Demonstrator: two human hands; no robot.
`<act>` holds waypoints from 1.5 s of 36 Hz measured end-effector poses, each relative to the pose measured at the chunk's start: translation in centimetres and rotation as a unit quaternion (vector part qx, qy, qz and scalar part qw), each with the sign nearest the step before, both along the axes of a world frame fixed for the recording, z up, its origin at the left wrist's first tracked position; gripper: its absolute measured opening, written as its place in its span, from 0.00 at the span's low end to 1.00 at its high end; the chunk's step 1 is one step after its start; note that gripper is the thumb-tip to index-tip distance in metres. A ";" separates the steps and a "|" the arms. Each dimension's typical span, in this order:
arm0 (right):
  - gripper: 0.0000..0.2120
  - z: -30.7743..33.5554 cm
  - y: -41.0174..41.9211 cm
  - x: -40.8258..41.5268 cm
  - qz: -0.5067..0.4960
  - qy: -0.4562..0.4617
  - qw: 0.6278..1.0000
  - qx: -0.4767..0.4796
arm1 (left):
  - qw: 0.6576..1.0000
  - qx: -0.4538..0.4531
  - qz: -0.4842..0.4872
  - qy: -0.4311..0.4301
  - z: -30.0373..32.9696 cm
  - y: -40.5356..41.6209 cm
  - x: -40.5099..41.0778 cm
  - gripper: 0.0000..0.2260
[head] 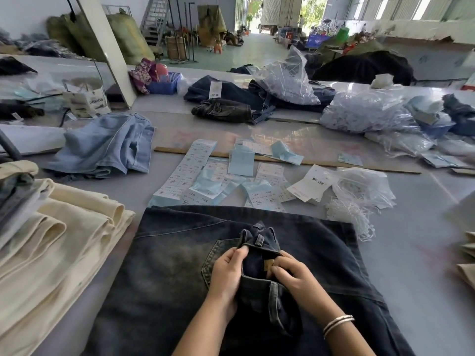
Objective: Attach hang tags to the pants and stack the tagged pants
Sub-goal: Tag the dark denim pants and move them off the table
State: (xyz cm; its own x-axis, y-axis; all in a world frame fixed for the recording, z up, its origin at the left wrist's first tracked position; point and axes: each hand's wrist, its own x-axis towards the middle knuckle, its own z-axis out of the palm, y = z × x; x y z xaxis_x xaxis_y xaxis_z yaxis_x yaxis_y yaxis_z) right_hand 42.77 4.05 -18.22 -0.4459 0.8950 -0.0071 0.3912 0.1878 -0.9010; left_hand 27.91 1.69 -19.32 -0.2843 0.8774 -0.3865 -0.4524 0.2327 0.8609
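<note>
**Both hands bunch the waistband of dark jeans**

Head view: dark-wash jeans (164, 278) lie flat on the grey table (411, 253), nearest the person. The left hand (227, 272) and right hand (295, 277) both grip a raised fold of their waistband, fingers curled into the denim. Paper hang tags (309, 186) lie just beyond the jeans, beside a bag of white strings (359, 199). Folded cream pants (59, 242) are stacked at left.

Grey bench (411, 253) carries everything. Dark denim pants (167, 278) spread flat at near edge. Cream pants stack (64, 240) at left. Light blue jeans (108, 145) further back left. Label sheets (200, 181) scattered in middle, beside long wooden ruler (321, 163). Bag of white strings (359, 196) at right. Clear plastic bags (365, 111) far right.
</note>
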 end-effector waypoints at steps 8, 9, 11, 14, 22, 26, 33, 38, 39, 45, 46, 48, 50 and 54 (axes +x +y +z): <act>0.12 -1.5 -0.2 -0.1 -0.018 0.104 0.993 -0.044 | 1.000 0.011 -0.007 -0.016 0.0 -0.2 0.1 0.06; 0.12 -1.5 -0.2 -0.1 -0.017 0.105 0.993 -0.045 | 1.000 0.013 -0.007 -0.017 0.0 -0.3 0.1 0.06; 0.13 -1.3 -0.3 -0.1 -0.019 0.102 0.994 -0.044 | 1.000 0.017 -0.009 -0.013 0.1 -0.3 0.2 0.07; 0.18 -1.0 -0.4 0.3 -0.020 0.085 0.995 -0.041 | 0.998 0.046 -0.029 0.018 0.1 -0.6 0.0 0.08; 0.19 1.1 0.7 10.7 -0.145 0.084 0.986 -0.008 | 0.862 0.203 -0.139 0.443 -0.5 1.3 -2.5 0.16; 0.18 1.5 3.3 14.5 -0.335 0.071 0.939 0.001 | 0.680 0.152 -0.265 0.667 -2.5 1.6 -1.2 0.27; 0.07 5.5 9.8 9.6 -0.279 -0.115 0.936 0.182 | 0.614 0.125 -0.284 0.726 -3.5 0.3 0.6 0.34; 0.16 4.4 14.7 4.9 -0.156 -0.319 0.911 0.209 | 0.642 0.139 -0.260 0.708 -3.5 -0.6 0.5 0.32; 0.17 3.9 15.6 4.3 -0.144 -0.362 0.897 0.209 | 0.649 0.142 -0.253 0.704 -3.4 -0.6 0.6 0.30; 0.18 1.5 19.0 3.3 -0.116 -0.531 0.810 0.220 | 0.657 0.152 -0.235 0.700 -2.6 -0.5 0.5 0.24; 0.16 1.3 19.3 3.5 -0.120 -0.531 0.807 0.227 | 0.660 0.150 -0.234 0.698 -2.4 -0.6 0.5 0.22; 0.13 0.9 19.6 3.9 -0.132 -0.520 0.804 0.257 | 0.659 0.157 -0.231 0.698 -2.3 -0.5 0.7 0.22; 0.13 0.7 19.7 4.3 -0.137 -0.513 0.800 0.280 | 0.664 0.162 -0.232 0.692 -2.4 -0.5 0.6 0.21; 0.15 0.4 20.0 4.9 -0.101 -0.527 0.797 0.277 | 0.661 0.160 -0.237 0.693 -2.4 -0.5 0.6 0.21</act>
State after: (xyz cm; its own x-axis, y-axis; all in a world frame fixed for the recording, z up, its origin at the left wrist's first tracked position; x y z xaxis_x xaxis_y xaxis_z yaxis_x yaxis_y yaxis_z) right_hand 47.67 24.01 -17.85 -0.2999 0.9438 0.1391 0.9486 0.2795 0.1488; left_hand 28.48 1.23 -21.74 0.1662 0.9687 0.1841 0.8823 -0.2295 0.4109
